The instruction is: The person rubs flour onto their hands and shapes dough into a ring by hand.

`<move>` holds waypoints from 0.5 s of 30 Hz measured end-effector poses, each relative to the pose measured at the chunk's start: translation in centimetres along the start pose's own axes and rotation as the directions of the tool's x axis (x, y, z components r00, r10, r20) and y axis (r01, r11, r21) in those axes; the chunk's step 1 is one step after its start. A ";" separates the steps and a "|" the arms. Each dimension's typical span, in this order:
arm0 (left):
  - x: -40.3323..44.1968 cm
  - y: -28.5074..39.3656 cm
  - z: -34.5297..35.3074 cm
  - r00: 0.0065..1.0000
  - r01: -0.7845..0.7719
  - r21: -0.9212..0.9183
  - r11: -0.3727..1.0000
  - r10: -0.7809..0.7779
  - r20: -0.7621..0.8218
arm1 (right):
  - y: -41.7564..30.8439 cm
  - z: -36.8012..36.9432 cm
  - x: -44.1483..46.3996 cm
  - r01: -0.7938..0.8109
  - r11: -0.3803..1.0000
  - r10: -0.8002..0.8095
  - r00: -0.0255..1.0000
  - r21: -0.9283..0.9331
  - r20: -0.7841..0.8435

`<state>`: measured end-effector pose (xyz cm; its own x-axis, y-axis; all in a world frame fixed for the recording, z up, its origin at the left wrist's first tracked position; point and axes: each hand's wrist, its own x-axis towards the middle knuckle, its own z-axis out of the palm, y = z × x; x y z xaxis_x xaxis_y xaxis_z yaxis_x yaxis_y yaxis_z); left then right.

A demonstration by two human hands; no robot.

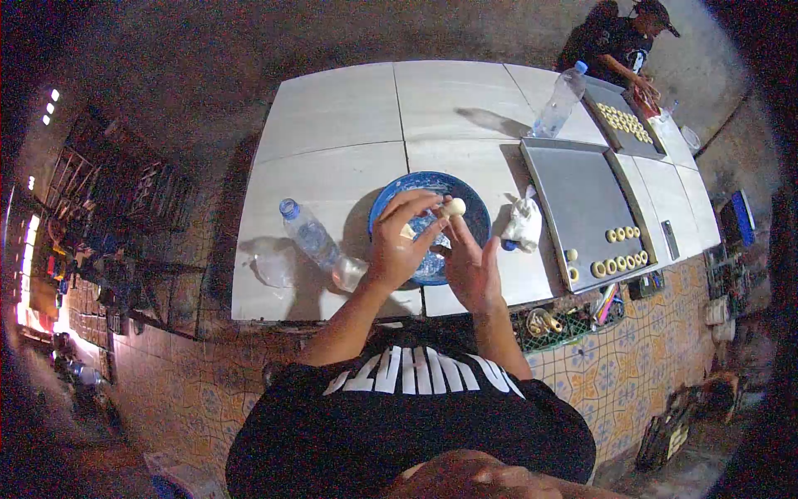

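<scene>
A small pale dough ball is held up at my fingertips above a blue basin with whitish smears inside. My left hand curves in from the left, its thumb and fingers closed at the dough. My right hand points upward, with the dough at the tips of its fingers; its exact grip is partly hidden. To the right, a dark metal tray carries several dough rings along its near edge. Between basin and tray lies a white bag-like bundle with a blue tip.
Left of the basin lies a clear bottle beside a transparent plastic container. Another bottle stands at the back. A co-worker is at the far right corner near a second tray of dough pieces. A green crate sits below the table's front edge.
</scene>
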<state>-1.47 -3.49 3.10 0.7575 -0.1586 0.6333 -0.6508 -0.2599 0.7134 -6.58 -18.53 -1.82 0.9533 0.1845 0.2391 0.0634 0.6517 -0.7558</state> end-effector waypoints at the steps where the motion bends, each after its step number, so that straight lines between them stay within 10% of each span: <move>1: -0.1 -0.2 0.0 1.000 -0.018 0.023 1.000 0.018 -0.008 | 0.1 0.3 0.1 0.016 0.998 -0.015 1.000 -0.069 0.015; 9: 1.1 0.7 -2.0 0.969 -0.162 0.109 0.981 0.137 0.207 | 1.5 -0.8 -0.5 -0.024 0.996 0.027 0.999 -0.089 0.030; 15: 1.6 -0.7 -3.0 0.902 -0.147 -0.057 0.987 0.158 0.402 | -0.5 -0.1 -0.1 -0.095 0.955 0.095 0.995 0.280 0.013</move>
<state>0.04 -0.69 4.57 0.6014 -0.5670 0.5629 -0.7571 -0.1793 0.6282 -6.71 -18.98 -1.57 0.9511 0.2552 0.1740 -0.1126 0.8110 -0.5741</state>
